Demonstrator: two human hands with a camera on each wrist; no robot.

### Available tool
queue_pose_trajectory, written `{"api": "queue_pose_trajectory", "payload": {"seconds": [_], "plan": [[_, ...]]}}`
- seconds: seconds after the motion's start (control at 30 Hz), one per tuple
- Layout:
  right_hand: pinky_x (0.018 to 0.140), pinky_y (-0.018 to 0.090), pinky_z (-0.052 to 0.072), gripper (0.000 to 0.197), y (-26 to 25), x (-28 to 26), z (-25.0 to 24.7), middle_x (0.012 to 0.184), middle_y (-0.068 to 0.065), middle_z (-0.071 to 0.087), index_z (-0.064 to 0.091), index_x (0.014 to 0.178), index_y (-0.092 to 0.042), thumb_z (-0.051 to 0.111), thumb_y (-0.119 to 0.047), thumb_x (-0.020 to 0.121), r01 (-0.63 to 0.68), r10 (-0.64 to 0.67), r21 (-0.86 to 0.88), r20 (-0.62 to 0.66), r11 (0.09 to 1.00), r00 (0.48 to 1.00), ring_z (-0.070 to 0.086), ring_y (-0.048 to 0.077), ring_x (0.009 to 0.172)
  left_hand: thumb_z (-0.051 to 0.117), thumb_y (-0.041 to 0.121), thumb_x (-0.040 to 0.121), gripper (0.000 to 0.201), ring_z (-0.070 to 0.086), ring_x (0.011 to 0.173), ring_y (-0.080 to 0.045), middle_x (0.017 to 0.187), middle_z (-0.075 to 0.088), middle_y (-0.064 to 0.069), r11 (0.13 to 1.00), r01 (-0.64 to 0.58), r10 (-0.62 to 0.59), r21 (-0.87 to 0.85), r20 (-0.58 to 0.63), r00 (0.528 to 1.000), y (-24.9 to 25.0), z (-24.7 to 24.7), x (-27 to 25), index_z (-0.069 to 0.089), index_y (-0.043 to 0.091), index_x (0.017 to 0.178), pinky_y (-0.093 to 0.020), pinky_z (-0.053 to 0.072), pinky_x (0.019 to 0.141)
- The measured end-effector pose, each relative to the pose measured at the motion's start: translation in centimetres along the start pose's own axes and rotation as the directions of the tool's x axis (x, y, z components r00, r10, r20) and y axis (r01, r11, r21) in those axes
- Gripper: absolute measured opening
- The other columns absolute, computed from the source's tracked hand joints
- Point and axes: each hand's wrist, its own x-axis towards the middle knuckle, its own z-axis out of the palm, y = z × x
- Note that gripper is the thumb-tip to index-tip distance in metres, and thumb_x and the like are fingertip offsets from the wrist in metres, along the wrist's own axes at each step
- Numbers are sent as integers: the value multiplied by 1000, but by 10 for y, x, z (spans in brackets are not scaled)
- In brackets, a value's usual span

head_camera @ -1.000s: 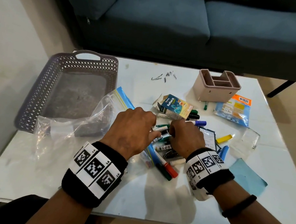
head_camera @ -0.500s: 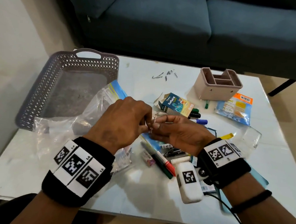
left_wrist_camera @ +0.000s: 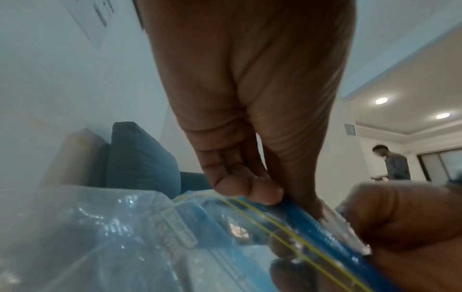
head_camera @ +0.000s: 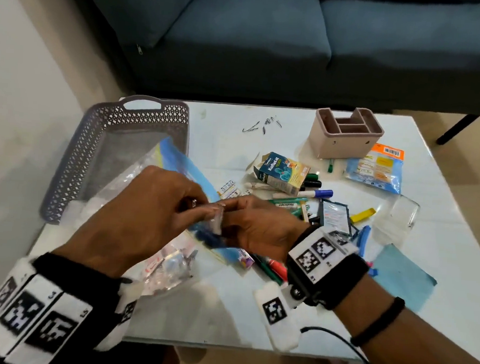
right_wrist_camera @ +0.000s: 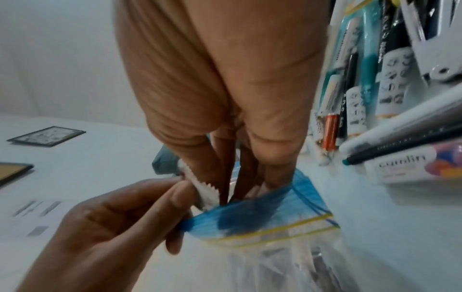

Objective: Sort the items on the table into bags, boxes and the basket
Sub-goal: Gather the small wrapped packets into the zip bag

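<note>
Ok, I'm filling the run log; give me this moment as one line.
step: bagging | left hand: pinches zip bag rim | right hand: fingers push white packet into bag mouth | basket: untouched

"Koflet-H" on teal box; "Heybright" on green marker; other print too blurred.
</note>
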Motion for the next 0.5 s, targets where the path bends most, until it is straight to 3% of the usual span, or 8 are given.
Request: {"api": "queue_pose_trajectory", "payload": {"seconds": [0.1, 0.23, 0.33, 0.4, 0.47, 0.5], "plan": [[88, 43, 56, 34, 6, 5, 17, 113, 22, 67, 65, 119, 2, 40, 9, 98, -24, 23, -47, -28, 999, 999, 66, 37, 103, 86, 35, 77, 8, 54, 50, 2, 56, 57, 18, 996, 34, -37, 88, 31, 999, -11, -5, -13, 82, 28, 79, -11, 34, 53], [95, 54, 56, 36, 17, 10, 34, 104, 22, 69, 69, 113, -1, 38, 10, 97, -43, 43, -2, -108, 999, 993, 68, 39, 98, 89, 27, 74, 9, 59, 56, 6, 56, 56, 22, 993, 57, -66, 100, 92, 994, -12, -9, -22, 80, 31, 75, -7, 36, 49], [93, 53, 58, 27, 30, 19, 45, 96, 20, 63, 66, 116, 8, 52, 2, 94, -80, 99, 100, -206, 992, 974, 66, 32, 80, 85, 29, 77, 8, 64, 66, 7, 61, 65, 23, 999, 23, -24, 31, 40, 999, -9, -8, -21, 79, 31, 74, -6, 44, 59], [79, 45, 58, 32, 35, 22, 49, 100, 16, 58, 65, 119, -1, 57, -14, 91, -108, 147, 211, -179, 972, 973, 59, 24, 70, 78, 38, 80, 7, 65, 65, 9, 64, 68, 26, 999, 0, 0, -35, -1, 1000, 0, -7, -21, 78, 33, 74, -5, 45, 61], [73, 36, 48, 35, 31, 21, 52, 106, 11, 58, 66, 109, -15, 58, -33, 81, -93, 121, 189, -147, 978, 982, 54, 17, 76, 70, 49, 84, 16, 63, 58, 8, 61, 64, 30, 999, 0, -1, -54, -16, 1000, 9, -7, -20, 73, 41, 71, -4, 42, 57], [78, 37, 46, 40, 26, 20, 55, 113, 9, 63, 67, 112, -18, 57, -41, 81, -71, 92, 137, -157, 988, 983, 57, 17, 87, 67, 56, 89, 22, 61, 53, 5, 60, 63, 28, 995, 42, -44, -95, -21, 999, 7, -10, -21, 72, 42, 72, -7, 41, 53]]}}
